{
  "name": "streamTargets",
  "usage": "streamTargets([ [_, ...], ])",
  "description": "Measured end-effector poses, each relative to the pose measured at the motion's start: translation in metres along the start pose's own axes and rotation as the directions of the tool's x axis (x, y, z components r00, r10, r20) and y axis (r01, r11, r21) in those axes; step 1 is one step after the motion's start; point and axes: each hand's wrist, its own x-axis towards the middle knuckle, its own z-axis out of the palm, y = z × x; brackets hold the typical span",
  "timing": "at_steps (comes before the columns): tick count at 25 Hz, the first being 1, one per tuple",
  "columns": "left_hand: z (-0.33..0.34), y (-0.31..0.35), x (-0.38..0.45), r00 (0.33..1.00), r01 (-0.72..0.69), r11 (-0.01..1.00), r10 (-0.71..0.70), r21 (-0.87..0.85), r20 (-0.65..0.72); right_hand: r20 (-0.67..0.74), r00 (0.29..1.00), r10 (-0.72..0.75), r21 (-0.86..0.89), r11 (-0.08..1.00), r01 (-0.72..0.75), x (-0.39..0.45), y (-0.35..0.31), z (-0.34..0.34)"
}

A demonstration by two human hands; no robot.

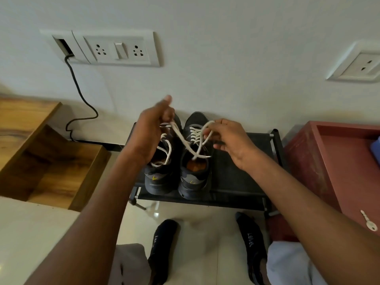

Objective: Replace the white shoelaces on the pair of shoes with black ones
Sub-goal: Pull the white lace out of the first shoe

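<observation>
Two dark grey shoes stand side by side on a low black rack [236, 177], heels toward me. The left shoe [159, 177] has loose white lace ends lying over its opening. The right shoe [194, 179] is still laced in white [195, 133] across its front. My left hand [153, 130] is raised over the left shoe and pinches one end of a white lace [181, 136], which runs diagonally down to the right shoe's top eyelets. My right hand [230, 140] holds a loop of the same lace above the right shoe. No black laces are in view.
A wooden box shelf [51, 161] stands at the left and a red cabinet [333, 161] with a key [369, 222] at the right. A black cable [80, 93] hangs from the wall switch panel [115, 48]. My feet in dark socks [162, 243] rest on the tiled floor.
</observation>
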Motion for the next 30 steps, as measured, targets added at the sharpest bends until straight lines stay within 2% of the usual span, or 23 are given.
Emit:
streamTargets([
  [1,-0.005,0.004,0.002,0.998,-0.017,0.987,0.007,-0.163,-0.062,0.021,1.000,-0.013,0.101,0.995,0.011,-0.002,-0.005,-0.004],
  [2,-0.009,0.006,0.004,0.993,-0.021,0.970,-0.007,-0.243,-0.114,0.039,0.998,-0.042,0.195,0.980,0.034,-0.005,-0.009,-0.010],
  [3,-0.011,0.004,0.005,0.989,-0.020,0.974,-0.014,-0.227,-0.148,0.048,0.996,-0.075,0.285,0.957,0.058,-0.008,-0.013,-0.016],
  [4,-0.010,0.001,0.006,0.986,-0.017,0.993,-0.003,-0.117,-0.164,0.043,0.993,-0.110,0.381,0.921,0.085,-0.011,-0.016,-0.023],
  [6,-0.004,-0.013,0.009,0.989,-0.029,0.966,0.065,0.257,-0.132,-0.002,0.986,-0.168,0.554,0.820,0.141,-0.012,-0.023,-0.038],
  [7,-0.001,-0.022,0.010,0.991,-0.045,0.890,0.095,0.454,-0.089,-0.046,0.982,-0.181,0.603,0.779,0.172,-0.011,-0.026,-0.045],
  [8,0.002,-0.031,0.011,0.994,-0.066,0.777,0.108,0.626,-0.030,-0.113,0.977,-0.181,0.580,0.786,0.213,-0.008,-0.027,-0.052],
  [9,0.006,-0.039,0.012,0.993,-0.096,0.642,0.112,0.761,0.030,-0.196,0.964,-0.177,0.459,0.853,0.250,-0.004,-0.025,-0.059],
  [10,0.008,-0.045,0.012,0.992,-0.120,0.508,0.105,0.853,0.077,-0.261,0.949,-0.177,0.243,0.939,0.242,0.000,-0.022,-0.064],
  [11,0.009,-0.050,0.012,0.991,-0.124,0.391,0.085,0.912,0.099,-0.283,0.946,-0.156,0.010,0.986,0.166,0.004,-0.016,-0.067],
  [13,0.011,-0.058,0.009,0.997,-0.081,0.222,0.029,0.972,0.076,-0.201,0.979,0.003,-0.286,0.956,-0.062,0.007,-0.003,-0.066],
  [15,0.016,-0.063,0.005,0.998,-0.054,0.081,-0.010,0.995,0.055,-0.131,0.988,0.078,-0.613,0.777,-0.142,0.006,0.006,-0.063],
  [17,0.025,-0.065,0.000,0.999,-0.036,0.012,-0.005,0.999,0.036,-0.111,0.993,-0.041,-0.862,0.501,-0.076,0.004,0.013,-0.058],
  [18,0.029,-0.066,0.000,1.000,-0.022,-0.003,0.007,1.000,0.022,-0.097,0.986,-0.136,-0.908,0.418,-0.031,0.004,0.015,-0.055],
  [19,0.032,-0.065,0.001,1.000,-0.011,-0.016,0.013,1.000,0.012,-0.075,0.972,-0.224,-0.923,0.385,0.018,0.003,0.016,-0.051],
  [20,0.034,-0.062,0.003,1.000,-0.002,-0.017,0.002,1.000,0.002,-0.038,0.958,-0.285,-0.913,0.400,0.082,0.003,0.016,-0.048],
  [22,0.031,-0.052,0.009,0.997,0.007,0.056,-0.075,0.998,-0.003,0.069,0.956,-0.284,-0.815,0.536,0.218,0.002,0.016,-0.039],
  [23,0.026,-0.045,0.011,0.990,0.008,0.152,-0.143,0.988,0.013,0.136,0.960,-0.244,-0.766,0.589,0.258,0.000,0.016,-0.033],
  [25,0.014,-0.027,0.011,0.971,0.043,0.378,-0.232,0.925,0.050,0.227,0.955,-0.190,-0.774,0.560,0.295,-0.003,0.022,-0.021],
  [26,0.007,-0.018,0.008,0.976,0.077,0.502,-0.216,0.862,0.039,0.238,0.952,-0.192,-0.802,0.515,0.304,-0.003,0.026,-0.017],
  [28,-0.007,-0.007,0.002,0.988,0.155,0.732,-0.115,0.664,-0.104,0.231,0.952,-0.200,-0.831,0.469,0.300,-0.001,0.032,-0.014],
  [29,-0.015,-0.004,0.000,0.976,0.175,0.792,-0.060,0.585,-0.211,0.231,0.952,-0.199,-0.829,0.471,0.300,0.000,0.032,-0.014],
  [30,-0.022,-0.004,-0.001,0.953,0.188,0.779,0.002,0.598,-0.303,0.230,0.953,-0.198,-0.823,0.483,0.299,0.000,0.033,-0.015],
])
